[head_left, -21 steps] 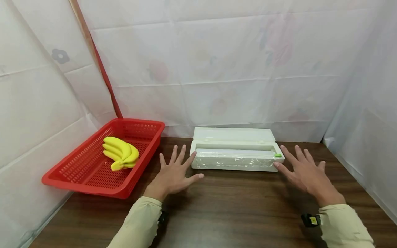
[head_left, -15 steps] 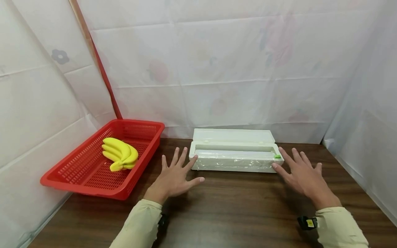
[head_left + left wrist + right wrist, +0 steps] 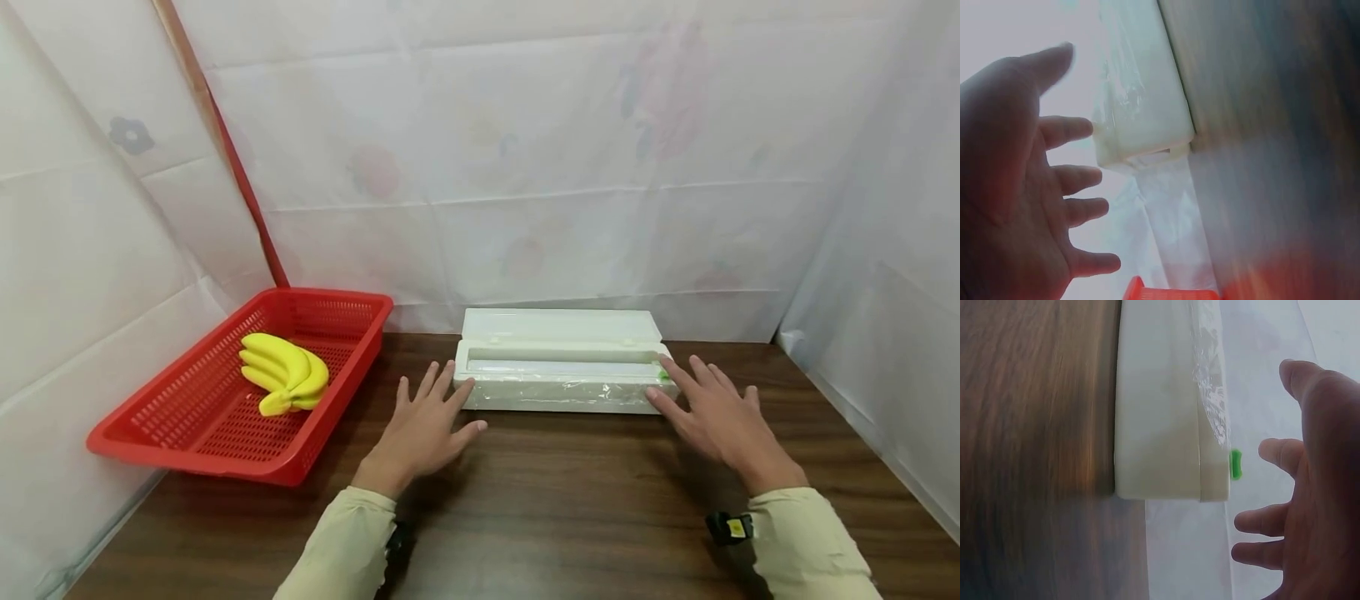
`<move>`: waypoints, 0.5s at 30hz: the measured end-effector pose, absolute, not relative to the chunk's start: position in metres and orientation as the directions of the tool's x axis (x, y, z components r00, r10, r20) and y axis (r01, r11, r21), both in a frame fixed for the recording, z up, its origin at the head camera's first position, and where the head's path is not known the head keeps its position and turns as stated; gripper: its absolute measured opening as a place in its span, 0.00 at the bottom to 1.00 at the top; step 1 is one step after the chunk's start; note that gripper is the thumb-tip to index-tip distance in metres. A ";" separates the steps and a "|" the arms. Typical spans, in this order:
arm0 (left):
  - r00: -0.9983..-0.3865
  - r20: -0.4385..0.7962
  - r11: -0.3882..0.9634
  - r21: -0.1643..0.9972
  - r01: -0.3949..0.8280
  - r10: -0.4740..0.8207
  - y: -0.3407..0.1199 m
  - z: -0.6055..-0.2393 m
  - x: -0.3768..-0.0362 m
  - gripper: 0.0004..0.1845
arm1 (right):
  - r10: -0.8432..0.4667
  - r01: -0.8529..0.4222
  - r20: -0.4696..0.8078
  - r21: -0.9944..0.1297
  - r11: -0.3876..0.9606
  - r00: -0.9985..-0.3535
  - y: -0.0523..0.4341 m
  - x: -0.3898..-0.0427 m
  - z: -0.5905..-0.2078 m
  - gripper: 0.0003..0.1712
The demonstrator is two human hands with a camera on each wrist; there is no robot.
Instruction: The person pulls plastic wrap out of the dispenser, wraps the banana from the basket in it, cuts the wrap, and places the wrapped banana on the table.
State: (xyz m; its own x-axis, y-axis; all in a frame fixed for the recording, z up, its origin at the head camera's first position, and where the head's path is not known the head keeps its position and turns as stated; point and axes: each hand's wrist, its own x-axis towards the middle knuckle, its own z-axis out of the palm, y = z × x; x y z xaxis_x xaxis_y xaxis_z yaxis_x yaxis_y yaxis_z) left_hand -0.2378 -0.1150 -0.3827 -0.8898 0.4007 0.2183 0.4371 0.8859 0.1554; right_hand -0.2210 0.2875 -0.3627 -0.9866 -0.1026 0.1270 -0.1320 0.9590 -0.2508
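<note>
Both hands sit at the two ends of a white cling-film dispenser box [image 3: 564, 379] that lies lengthwise near the back of the dark wooden worktop [image 3: 555, 508], its lid folded back toward the draped white backdrop. The left hand [image 3: 422, 433] is spread flat and relaxed just beside the box's left end, fingertips near or touching its corner, holding nothing; the left wrist view shows the fingers straight and apart with the box end a little beyond them. The right hand [image 3: 712, 417] is likewise splayed and empty at the right end, its forefinger reaching up beside the small green slide cutter [image 3: 663, 374] on the box's rail. The step in hand looks like the approach to the dispenser, with no grasp made yet. The next move probably calls for steadying the box with one hand while the other finds the loose edge of clear film [image 3: 1209, 394], which lies crinkled over the front wall and may be hard to pinch. The open trough of the box shows a pale roll inside. To the left, well apart, a red perforated basket [image 3: 172, 442] holds one bunch of yellow bananas [image 3: 285, 382].
</note>
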 end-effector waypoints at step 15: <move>-0.810 0.429 0.862 0.125 0.491 0.400 -0.111 -0.384 -0.251 0.24 | -0.185 -0.247 0.264 -0.225 0.942 -0.947 0.285 -0.229 -0.370 0.40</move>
State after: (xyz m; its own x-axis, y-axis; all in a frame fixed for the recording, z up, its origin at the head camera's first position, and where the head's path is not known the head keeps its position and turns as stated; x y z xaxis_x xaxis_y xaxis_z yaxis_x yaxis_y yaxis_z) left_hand -0.2508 -0.1109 -0.3838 -0.8101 0.3999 0.4287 0.4915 0.8619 0.1247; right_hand -0.2292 0.2845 -0.3697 -0.9468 -0.1849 0.2636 -0.2468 0.9425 -0.2254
